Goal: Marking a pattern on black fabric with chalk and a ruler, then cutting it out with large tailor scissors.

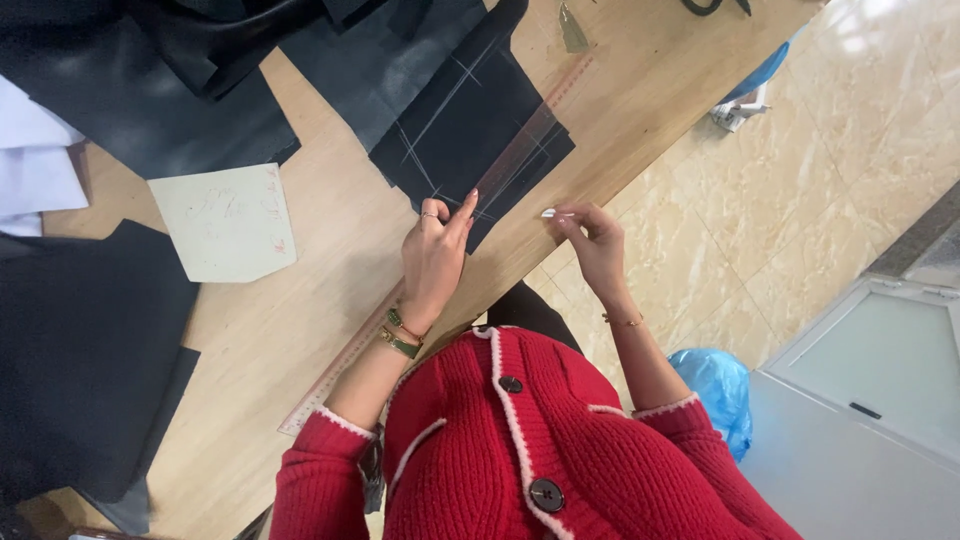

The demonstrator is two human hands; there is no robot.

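Left hand (435, 255) presses clear ruler (500, 170) onto black fabric (470, 125) — right hand (592, 245) pinches, perhaps, chalk (550, 213).

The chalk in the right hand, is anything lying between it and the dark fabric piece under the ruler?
Nothing visible does. The right hand holds the white chalk just off the dark fabric piece, with only bare table between. The left hand presses the clear ruler.

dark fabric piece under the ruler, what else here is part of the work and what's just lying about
In use:
dark fabric piece with chalk lines
clear ruler, pressed by left hand
white chalk in right hand

Lying about:
cream card pattern
black fabric pile
scissors
blue bag
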